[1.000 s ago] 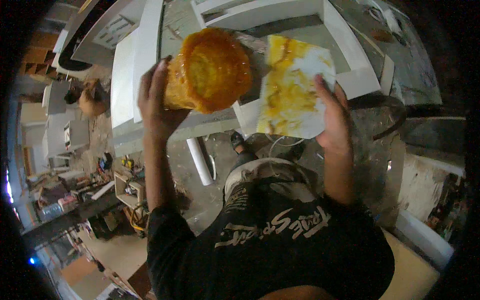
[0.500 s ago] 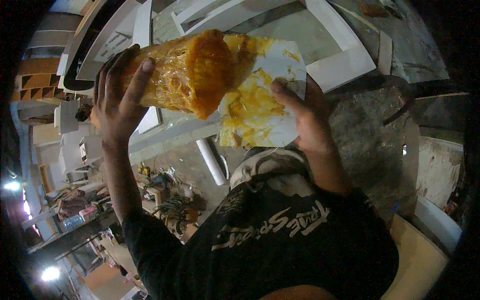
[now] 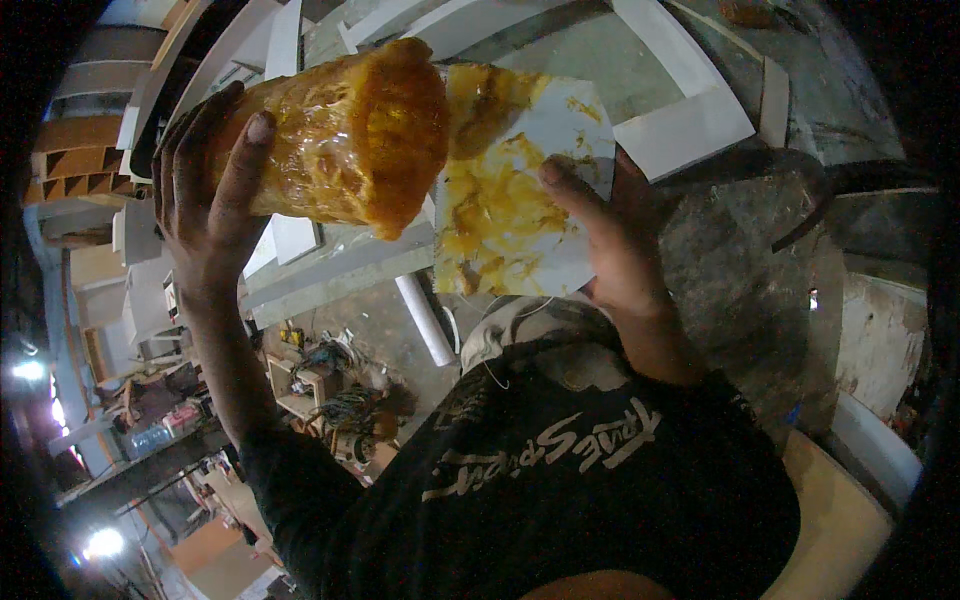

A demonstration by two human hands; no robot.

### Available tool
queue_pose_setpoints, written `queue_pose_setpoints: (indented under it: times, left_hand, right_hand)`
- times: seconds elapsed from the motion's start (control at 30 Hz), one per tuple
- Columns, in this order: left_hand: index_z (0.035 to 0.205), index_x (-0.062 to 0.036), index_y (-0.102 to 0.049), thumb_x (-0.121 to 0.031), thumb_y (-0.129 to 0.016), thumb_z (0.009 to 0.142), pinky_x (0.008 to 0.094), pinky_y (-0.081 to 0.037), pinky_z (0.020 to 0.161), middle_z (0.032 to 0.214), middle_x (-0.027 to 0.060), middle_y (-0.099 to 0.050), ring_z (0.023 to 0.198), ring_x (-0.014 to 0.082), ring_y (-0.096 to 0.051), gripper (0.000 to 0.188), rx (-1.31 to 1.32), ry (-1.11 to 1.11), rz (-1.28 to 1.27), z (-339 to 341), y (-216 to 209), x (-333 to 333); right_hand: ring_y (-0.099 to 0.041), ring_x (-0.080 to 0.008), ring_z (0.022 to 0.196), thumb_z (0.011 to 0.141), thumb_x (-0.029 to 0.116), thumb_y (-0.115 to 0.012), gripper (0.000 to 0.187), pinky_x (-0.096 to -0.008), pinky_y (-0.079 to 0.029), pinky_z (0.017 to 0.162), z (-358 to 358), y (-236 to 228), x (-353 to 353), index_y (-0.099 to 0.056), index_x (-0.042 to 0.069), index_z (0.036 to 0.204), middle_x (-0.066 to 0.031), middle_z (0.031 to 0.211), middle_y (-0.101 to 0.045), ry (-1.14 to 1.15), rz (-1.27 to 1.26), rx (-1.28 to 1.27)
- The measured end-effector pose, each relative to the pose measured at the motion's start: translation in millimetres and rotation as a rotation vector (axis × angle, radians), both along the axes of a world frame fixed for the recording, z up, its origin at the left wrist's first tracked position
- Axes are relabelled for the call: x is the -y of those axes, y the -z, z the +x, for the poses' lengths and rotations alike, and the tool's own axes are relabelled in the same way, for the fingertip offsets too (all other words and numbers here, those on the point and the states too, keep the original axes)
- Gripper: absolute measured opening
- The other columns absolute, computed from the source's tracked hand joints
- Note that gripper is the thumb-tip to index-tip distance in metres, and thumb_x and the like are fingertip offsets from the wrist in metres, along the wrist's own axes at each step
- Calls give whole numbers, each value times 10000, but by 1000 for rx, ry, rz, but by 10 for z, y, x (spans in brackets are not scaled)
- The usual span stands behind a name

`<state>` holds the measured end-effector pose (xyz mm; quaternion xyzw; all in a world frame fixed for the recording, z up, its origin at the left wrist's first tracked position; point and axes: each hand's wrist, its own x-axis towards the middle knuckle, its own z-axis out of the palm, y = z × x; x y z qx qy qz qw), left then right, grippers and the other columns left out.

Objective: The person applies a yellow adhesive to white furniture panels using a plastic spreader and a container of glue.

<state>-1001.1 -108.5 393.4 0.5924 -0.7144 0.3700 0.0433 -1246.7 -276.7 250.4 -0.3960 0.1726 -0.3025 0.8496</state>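
My left hand (image 3: 208,190) is wrapped round a chunky cylindrical can (image 3: 345,140), crusted with glossy amber glue and tipped on its side. Its thick, built-up rim points right. In my right hand (image 3: 622,230) is a flat, squarish white board (image 3: 575,255), thumb on top and fingers mostly hidden beneath. Yellow-brown glue (image 3: 500,200) is smeared over the board's left and middle parts. The can's rim sits just left of the board's upper left edge, with a narrow gap between them.
White panel frames (image 3: 680,125) lie beyond my hands. A white tube (image 3: 425,320) rests on the floor below the can. Tangled cables and tools (image 3: 340,400) are at lower left, near wooden shelving (image 3: 80,160). A pale board (image 3: 835,515) stands at lower right.
My left hand has drawn the can left, away from the board, uncovering more of the board's upper left corner. The right hand and board have barely moved.
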Motion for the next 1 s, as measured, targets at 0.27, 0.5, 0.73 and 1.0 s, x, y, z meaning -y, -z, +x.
queue_pose_setpoints:
  times: [0.27, 0.5, 0.73, 1.0]
  left_hand:
    - [1333, -182, -544, -86, -843, 671, 408, -511, 893, 1215, 169, -618, 1067, 341, -619, 733, -12, -58, -48, 20, 22, 44]
    - [1319, -244, -576, -94, -834, 655, 415, -511, 891, 1221, 128, -623, 1073, 327, -616, 728, -51, -49, 14, -185, 203, 398]
    - [1311, -307, -588, -59, -794, 662, 418, -496, 914, 1233, 106, -618, 1078, 316, -606, 725, -118, -65, 95, -678, 532, 942]
    - [1329, -316, -569, -112, -813, 650, 435, -472, 944, 1248, 100, -614, 1092, 311, -596, 749, -181, -9, 99, -894, 624, 1393]
  right_hand:
    - [-639, -150, 933, 860, 179, -714, 395, -322, -510, 847, -23, 105, 8, -566, -5, 1176, -78, 1035, -668, 67, 10, -90]
    - [-636, -158, 938, 861, 193, -715, 411, -323, -509, 849, -298, 201, 225, -562, 5, 1193, -75, 1059, -660, 105, -36, -149]
    - [-633, -155, 927, 865, 202, -717, 392, -325, -511, 840, -824, 346, 605, -577, 11, 1176, -68, 1038, -666, 146, 176, -139]
    - [-631, -159, 954, 846, 154, -730, 376, -333, -517, 838, -1103, 346, 1005, -583, 31, 1169, -65, 1052, -653, 221, 132, -96]
